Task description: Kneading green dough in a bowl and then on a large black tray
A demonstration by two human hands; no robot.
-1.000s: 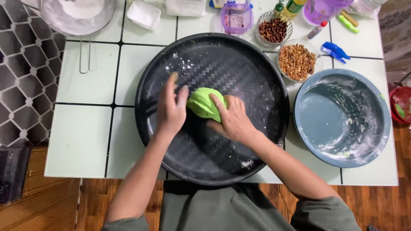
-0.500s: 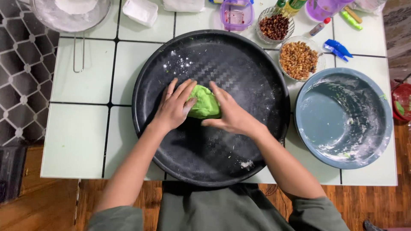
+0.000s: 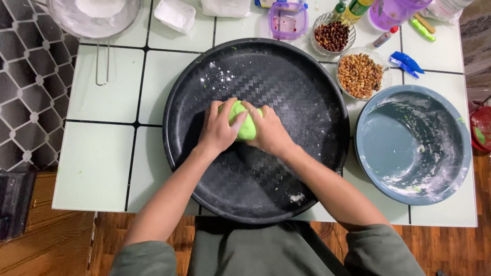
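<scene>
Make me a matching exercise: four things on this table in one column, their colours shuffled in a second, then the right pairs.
Things:
1. dough between the hands
2. big round tray
3. empty bowl at the right
4. small lidded box at the top

Colours:
A. purple
B. black
C. green
D. grey-blue

Pairs: 1-C, 2-B, 3-D, 4-A

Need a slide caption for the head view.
Both hands, left and right, press green dough in a black round tray.
</scene>
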